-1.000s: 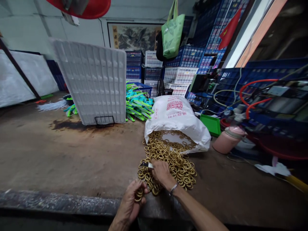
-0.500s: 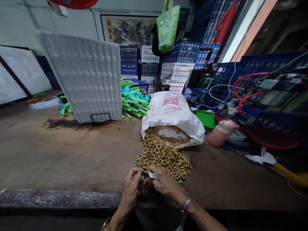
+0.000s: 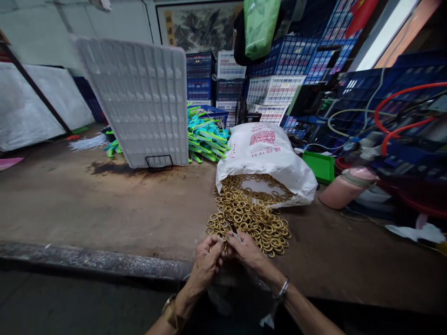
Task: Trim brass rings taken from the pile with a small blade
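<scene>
Several brass-coloured rings (image 3: pixel 254 222) spill in a heap from the open mouth of a white printed sack (image 3: pixel 265 160) onto the table. My left hand (image 3: pixel 205 261) is closed at the near edge of the heap, thumb pressed against the fingers; whatever it pinches is hidden. Beside it, fingertips almost touching, my right hand (image 3: pixel 250 255) is closed on a small pale tool with a dark tip (image 3: pixel 235 232), which points up and away. The tool's exact kind is unclear.
A ribbed white panel (image 3: pixel 139 102) stands in a black wire holder (image 3: pixel 159 163) at the left. Behind lie bright green and teal pieces (image 3: pixel 206 137) and stacked crates (image 3: pixel 275 88). At the right are a green tray (image 3: pixel 318 166) and a pink bottle (image 3: pixel 345 188).
The view has shifted, so the scene sits further right and higher. The tool in my right hand has turned from pointing toward my left hand to pointing upward. The hands remain close together.
</scene>
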Available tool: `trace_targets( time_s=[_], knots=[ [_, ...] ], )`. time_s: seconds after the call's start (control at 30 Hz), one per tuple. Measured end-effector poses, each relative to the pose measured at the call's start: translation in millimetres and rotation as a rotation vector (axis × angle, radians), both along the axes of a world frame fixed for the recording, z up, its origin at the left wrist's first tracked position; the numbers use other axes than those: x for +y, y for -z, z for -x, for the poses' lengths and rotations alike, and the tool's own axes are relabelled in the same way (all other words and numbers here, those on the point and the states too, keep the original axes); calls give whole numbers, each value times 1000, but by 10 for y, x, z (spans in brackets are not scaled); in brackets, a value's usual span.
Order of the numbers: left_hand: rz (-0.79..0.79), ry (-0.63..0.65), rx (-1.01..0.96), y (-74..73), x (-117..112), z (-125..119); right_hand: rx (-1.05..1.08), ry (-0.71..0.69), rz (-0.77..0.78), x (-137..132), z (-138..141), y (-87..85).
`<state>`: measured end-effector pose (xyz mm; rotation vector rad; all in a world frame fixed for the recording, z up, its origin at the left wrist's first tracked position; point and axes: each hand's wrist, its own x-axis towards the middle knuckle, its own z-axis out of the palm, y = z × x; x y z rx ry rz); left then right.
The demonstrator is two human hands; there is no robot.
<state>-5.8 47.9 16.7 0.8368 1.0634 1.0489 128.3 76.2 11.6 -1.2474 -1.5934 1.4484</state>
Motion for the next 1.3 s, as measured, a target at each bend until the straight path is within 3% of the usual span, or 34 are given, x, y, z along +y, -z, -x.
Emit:
trace_targets(
  time_s=[0.3, 0.53, 0.67, 0.9, 1.13, 1.3],
  knots=[
    [31, 95, 10, -2, -38, 23, -94, 63, -110, -12, 47, -160],
    [34, 97, -151, -6, -71, 33, -79, 75, -82, -2, 36, -142],
    [37, 53, -178, 4, -78, 19, -315, 119, -225, -29, -18, -82],
    [14, 14, -110, 3, -62, -9, -737, -42, -441, -178, -22, -49],
    [27, -25, -50, -21, -78, 6, -961, -63, -442, -187, 35, -127],
    [34, 24, -149, -71, -187, 97, -1087, 46, -424, -28, -38, -78]
  ],
)
